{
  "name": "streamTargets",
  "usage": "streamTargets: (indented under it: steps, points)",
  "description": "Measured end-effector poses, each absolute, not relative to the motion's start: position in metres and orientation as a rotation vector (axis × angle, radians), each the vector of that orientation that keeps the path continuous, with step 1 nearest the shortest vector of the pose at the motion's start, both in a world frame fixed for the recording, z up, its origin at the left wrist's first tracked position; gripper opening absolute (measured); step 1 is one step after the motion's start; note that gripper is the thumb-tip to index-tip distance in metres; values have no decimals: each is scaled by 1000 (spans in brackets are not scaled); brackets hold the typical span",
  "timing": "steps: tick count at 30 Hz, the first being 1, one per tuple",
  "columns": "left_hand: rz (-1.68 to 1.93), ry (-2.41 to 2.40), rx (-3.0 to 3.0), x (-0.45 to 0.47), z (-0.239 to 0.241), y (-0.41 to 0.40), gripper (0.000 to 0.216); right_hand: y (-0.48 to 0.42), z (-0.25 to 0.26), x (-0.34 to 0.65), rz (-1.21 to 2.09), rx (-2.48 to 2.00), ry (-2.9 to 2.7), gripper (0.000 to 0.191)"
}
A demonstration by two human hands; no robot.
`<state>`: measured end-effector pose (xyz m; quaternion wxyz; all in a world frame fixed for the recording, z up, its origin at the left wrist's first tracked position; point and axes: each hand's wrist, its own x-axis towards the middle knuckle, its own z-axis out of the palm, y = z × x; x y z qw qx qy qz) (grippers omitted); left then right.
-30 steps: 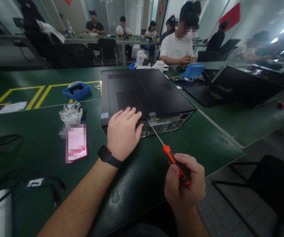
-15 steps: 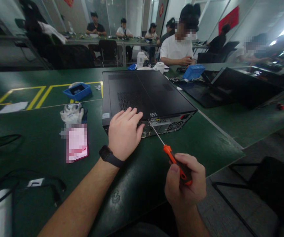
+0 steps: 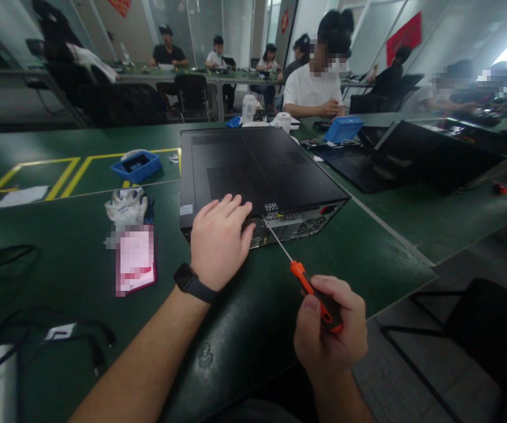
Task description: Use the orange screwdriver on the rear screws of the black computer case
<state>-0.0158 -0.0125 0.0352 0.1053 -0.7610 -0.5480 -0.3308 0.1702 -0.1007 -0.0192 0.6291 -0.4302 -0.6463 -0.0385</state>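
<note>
A black computer case (image 3: 253, 161) lies on its side on the green table, its rear panel with a fan grille facing me. My left hand (image 3: 222, 238) rests on the near edge of the case, fingers stretched over the top and the thumb along the rear panel. In my right hand (image 3: 336, 323) is an orange and black screwdriver (image 3: 299, 271), gripped by its handle. Its thin shaft slants up and to the left, and the tip meets the upper rim of the rear panel, just right of my left thumb. Any screw at the tip is too small to make out.
To the left are a blue tray (image 3: 136, 167), work gloves (image 3: 127, 207), a pink-edged item (image 3: 136, 258) and black cables (image 3: 81, 329). Dark panels (image 3: 368, 167) and a blue bin (image 3: 343, 129) stand right. A person (image 3: 312, 88) sits across the table; a chair (image 3: 477, 335) is at right.
The view has shifted slightly, moving the case and table a little left in the picture. Both hands keep their places, with the screwdriver tip still at the rear panel's rim.
</note>
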Motion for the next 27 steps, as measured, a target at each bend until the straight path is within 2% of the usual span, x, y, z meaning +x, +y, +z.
streamTargets:
  steps: [27]
  points:
    - [-956,-1616,-2246,-16,36,-12,31,-104,-20,168,-86,-1014,-1469,34]
